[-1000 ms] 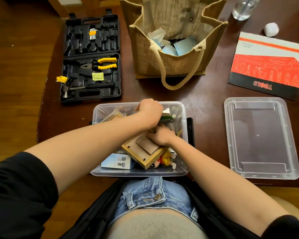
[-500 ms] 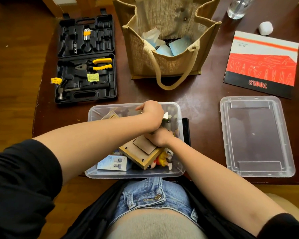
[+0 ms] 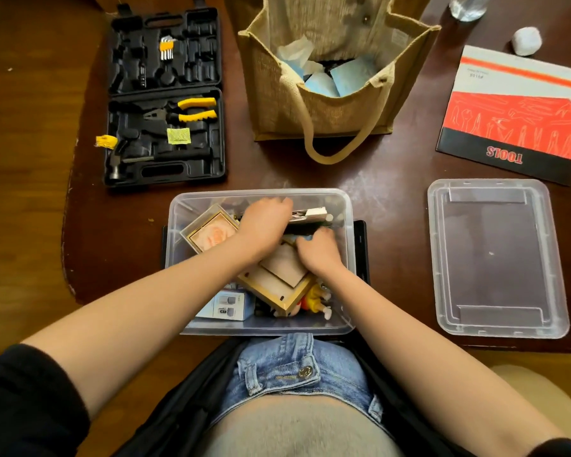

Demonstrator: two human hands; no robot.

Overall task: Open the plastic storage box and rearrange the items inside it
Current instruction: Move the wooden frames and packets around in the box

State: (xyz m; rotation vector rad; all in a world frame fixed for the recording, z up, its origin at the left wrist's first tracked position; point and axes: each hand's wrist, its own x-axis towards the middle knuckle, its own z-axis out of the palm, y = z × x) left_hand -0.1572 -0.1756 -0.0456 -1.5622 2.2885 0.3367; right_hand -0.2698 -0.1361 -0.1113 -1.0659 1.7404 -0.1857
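Rearranging step: the plastic storage box sits open, lid well right of it. I cannot tell what my left hand and right hand grip inside. Next, I judge, reseat the frame.

I sit at a dark brown wooden table with a worn, glossy top that catches soft light. Past its rounded left edge lies a wooden plank floor. A tan cushioned seat shows at my right.
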